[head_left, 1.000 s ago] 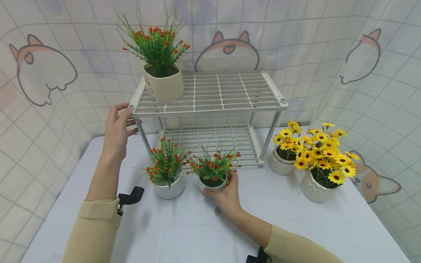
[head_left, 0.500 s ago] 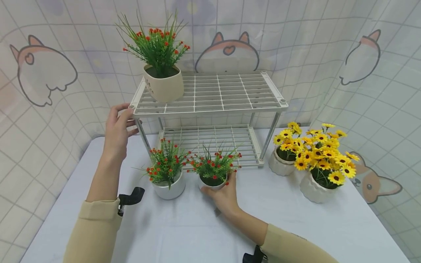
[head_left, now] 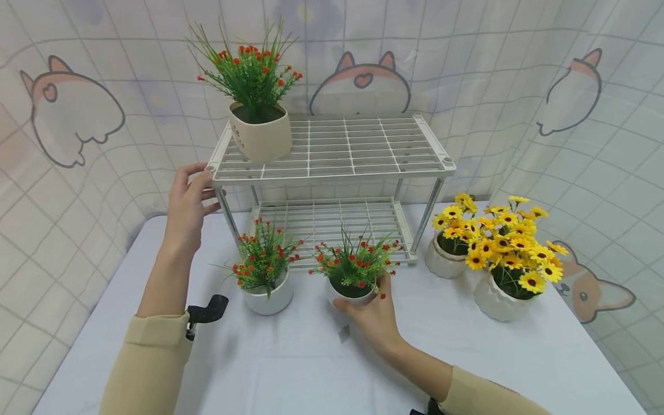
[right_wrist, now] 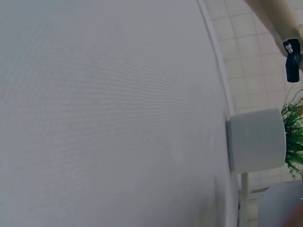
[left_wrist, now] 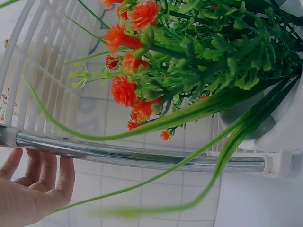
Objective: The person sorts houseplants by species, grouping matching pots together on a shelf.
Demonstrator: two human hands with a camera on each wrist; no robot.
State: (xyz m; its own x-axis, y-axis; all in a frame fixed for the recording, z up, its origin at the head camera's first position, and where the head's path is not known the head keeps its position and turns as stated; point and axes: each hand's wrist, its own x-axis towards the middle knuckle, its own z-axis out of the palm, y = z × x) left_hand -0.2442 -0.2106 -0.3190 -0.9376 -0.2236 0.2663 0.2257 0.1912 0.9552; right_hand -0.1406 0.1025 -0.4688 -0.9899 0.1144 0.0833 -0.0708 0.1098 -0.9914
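Head view: your right grip (head_left: 376, 317) clasps a red-flowered pot plant (head_left: 355, 270) by its pot, likely sparing foliage, above the bench (head_left: 301, 369), before the wire rack (head_left: 363, 144); your left grip (head_left: 187, 210) holds its front-left corner, perhaps steadying it.

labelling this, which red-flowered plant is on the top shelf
The one in the cream pot, up on the shelf; of the other two, the left pot stands on the table, the right hand holds the right pot.
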